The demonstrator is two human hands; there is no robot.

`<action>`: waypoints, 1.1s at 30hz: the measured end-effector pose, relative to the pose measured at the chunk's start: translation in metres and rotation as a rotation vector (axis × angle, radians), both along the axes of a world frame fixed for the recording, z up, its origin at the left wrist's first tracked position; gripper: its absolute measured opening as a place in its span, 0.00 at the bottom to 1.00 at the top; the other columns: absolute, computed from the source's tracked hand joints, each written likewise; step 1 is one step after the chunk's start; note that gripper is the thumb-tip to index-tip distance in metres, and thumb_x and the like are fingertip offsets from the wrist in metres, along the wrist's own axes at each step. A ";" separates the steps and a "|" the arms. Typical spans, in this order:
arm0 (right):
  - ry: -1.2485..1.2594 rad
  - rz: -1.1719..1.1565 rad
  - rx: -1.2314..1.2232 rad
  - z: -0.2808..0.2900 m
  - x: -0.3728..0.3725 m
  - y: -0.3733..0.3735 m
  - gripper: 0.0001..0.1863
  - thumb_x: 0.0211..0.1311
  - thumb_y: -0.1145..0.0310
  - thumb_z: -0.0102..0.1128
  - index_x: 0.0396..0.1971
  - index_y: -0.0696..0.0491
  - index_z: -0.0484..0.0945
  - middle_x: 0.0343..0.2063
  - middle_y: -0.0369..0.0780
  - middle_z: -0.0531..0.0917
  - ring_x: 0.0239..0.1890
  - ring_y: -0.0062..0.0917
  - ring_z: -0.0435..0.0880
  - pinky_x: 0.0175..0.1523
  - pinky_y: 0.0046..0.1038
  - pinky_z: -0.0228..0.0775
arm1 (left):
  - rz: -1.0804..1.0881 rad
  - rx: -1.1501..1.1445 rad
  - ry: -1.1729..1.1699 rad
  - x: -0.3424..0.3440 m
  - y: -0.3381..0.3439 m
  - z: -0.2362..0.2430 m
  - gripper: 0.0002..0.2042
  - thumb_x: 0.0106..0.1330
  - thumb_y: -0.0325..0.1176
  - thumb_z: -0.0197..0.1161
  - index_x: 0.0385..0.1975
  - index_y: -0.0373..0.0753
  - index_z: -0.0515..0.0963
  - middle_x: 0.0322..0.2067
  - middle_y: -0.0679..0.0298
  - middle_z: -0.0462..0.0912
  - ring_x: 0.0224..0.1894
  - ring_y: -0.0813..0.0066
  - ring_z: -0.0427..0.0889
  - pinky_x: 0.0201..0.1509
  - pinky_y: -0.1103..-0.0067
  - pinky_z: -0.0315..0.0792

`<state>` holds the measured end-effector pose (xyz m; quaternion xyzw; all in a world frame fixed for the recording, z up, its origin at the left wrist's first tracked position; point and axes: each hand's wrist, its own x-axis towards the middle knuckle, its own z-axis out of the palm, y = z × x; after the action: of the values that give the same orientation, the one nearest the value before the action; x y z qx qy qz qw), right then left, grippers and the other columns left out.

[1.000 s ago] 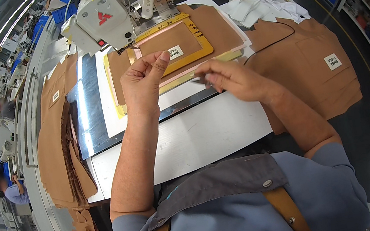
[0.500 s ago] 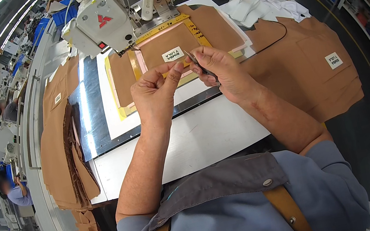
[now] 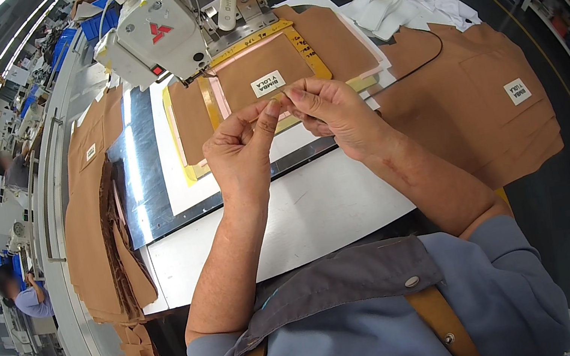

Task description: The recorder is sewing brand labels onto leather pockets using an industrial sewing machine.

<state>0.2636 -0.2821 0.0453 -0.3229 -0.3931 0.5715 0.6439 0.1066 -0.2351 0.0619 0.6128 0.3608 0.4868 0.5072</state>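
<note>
My left hand [image 3: 243, 146] is closed in a pinch, thumb against forefinger; whatever is between them is too small to make out. Its fingertips meet those of my right hand [image 3: 344, 113], whose thumb and forefinger also pinch together. Dark thread snips showed in the right hand a moment ago; the curled fingers now hide them. Both hands hover over the near edge of a brown fabric panel [image 3: 257, 61] with a white printed label [image 3: 267, 83]. A yellow marked frame [image 3: 309, 58] with pink edging surrounds that panel under the sewing machine head [image 3: 161, 36].
Brown labelled panels lie in a stack [image 3: 470, 103] at right and another pile [image 3: 94, 242] at left. Crumpled white cloth [image 3: 415, 10] sits at the back right. A shiny metal plate [image 3: 148, 202] borders the white table. Other people work far left.
My right hand has turned inward and its fingertips have come up against the left hand's. The snips have gone out of sight behind its fingers. My left hand has barely moved.
</note>
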 end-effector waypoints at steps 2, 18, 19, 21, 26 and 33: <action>0.019 0.030 0.024 -0.002 0.006 0.001 0.13 0.71 0.58 0.58 0.37 0.53 0.80 0.21 0.25 0.70 0.20 0.06 0.59 0.24 0.11 0.49 | 0.005 -0.004 0.022 0.001 0.001 0.000 0.11 0.63 0.35 0.72 0.36 0.33 0.86 0.16 0.79 0.70 0.20 0.92 0.56 0.25 0.89 0.52; -1.661 -0.335 0.053 -0.018 0.106 -0.016 0.19 0.57 0.64 0.67 0.46 0.56 0.80 0.40 0.47 0.81 0.36 0.42 0.82 0.46 0.40 0.74 | -0.735 0.304 -0.388 -0.034 -0.035 0.070 0.09 0.47 0.37 0.80 0.25 0.46 0.87 0.31 0.69 0.75 0.35 0.76 0.73 0.41 0.78 0.64; -1.777 -0.453 0.182 -0.019 0.115 -0.015 0.19 0.58 0.62 0.67 0.46 0.55 0.80 0.40 0.45 0.82 0.38 0.41 0.82 0.46 0.38 0.74 | -0.728 0.309 -0.386 -0.033 -0.034 0.074 0.09 0.47 0.37 0.80 0.25 0.46 0.87 0.31 0.69 0.75 0.35 0.76 0.73 0.41 0.78 0.64; -1.880 -0.576 0.326 -0.012 0.113 -0.011 0.18 0.59 0.61 0.66 0.47 0.55 0.81 0.40 0.44 0.83 0.40 0.40 0.81 0.47 0.37 0.74 | -0.887 0.340 -0.407 -0.032 -0.029 0.081 0.08 0.48 0.40 0.79 0.26 0.48 0.88 0.31 0.72 0.75 0.35 0.75 0.72 0.46 0.76 0.60; -1.061 -0.188 0.542 0.058 0.054 -0.006 0.20 0.55 0.67 0.70 0.47 0.57 0.81 0.45 0.45 0.83 0.47 0.35 0.83 0.53 0.33 0.73 | -1.104 0.460 -0.464 -0.020 0.004 0.071 0.09 0.54 0.40 0.76 0.33 0.47 0.87 0.33 0.71 0.78 0.39 0.71 0.72 0.50 0.77 0.62; -0.818 0.000 0.879 0.117 0.043 0.007 0.18 0.57 0.57 0.71 0.39 0.56 0.83 0.42 0.46 0.83 0.47 0.34 0.81 0.56 0.35 0.69 | -1.086 0.364 -0.499 -0.015 0.006 0.071 0.04 0.61 0.42 0.71 0.30 0.52 0.87 0.30 0.75 0.76 0.32 0.75 0.69 0.41 0.82 0.56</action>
<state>0.3067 -0.2753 0.1620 -0.2199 -0.8086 0.1848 0.5136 0.0919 -0.2296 0.1325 0.6531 -0.2203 0.3418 0.6388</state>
